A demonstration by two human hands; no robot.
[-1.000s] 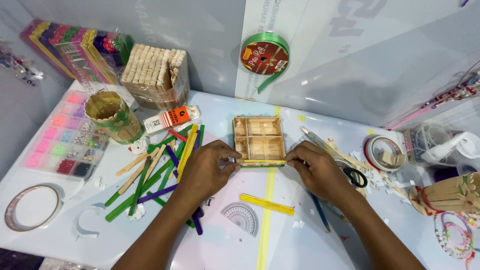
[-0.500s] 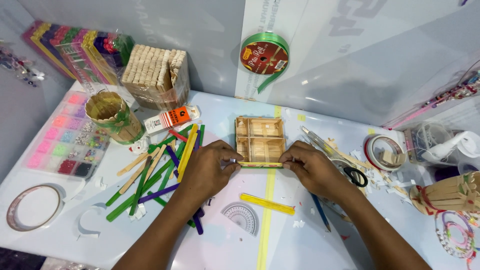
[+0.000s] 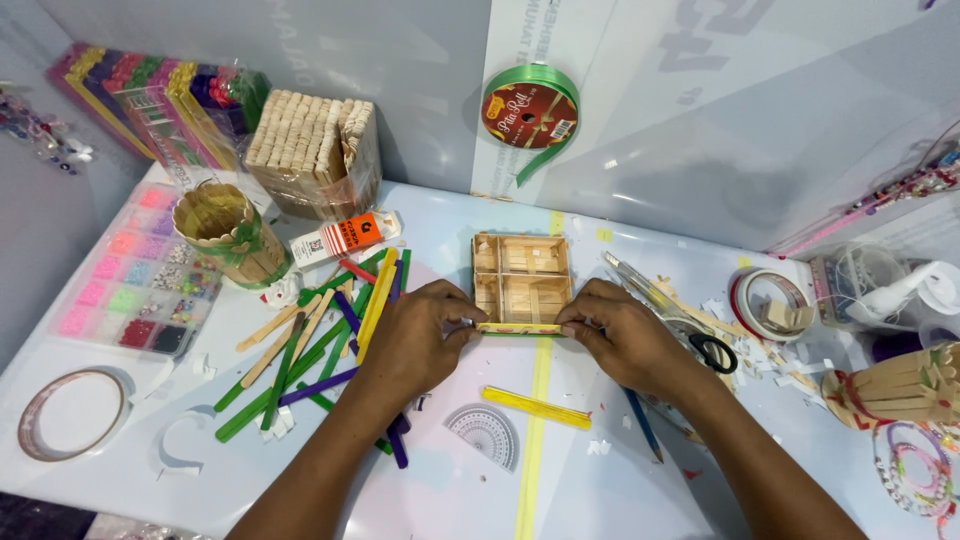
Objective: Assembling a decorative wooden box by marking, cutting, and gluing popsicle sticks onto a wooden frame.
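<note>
Both hands point(image 3: 420, 335) point(image 3: 625, 335) press a wooden tray point(image 3: 520, 282) between loose coloured sticks point(image 3: 320, 350) and scissors point(image 3: 700, 345).

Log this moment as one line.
left hand: pinching stick end | right hand: pinching other end | yellow stick: against wooden grid tray

Stick tray point(image 3: 520, 280) lies on tabletop point(image 3: 620, 480) just beyond both hands; loose sticks point(image 3: 320, 340) left of left hand point(image 3: 415, 340); scissors point(image 3: 700, 345) right of right hand point(image 3: 620, 335).
</note>
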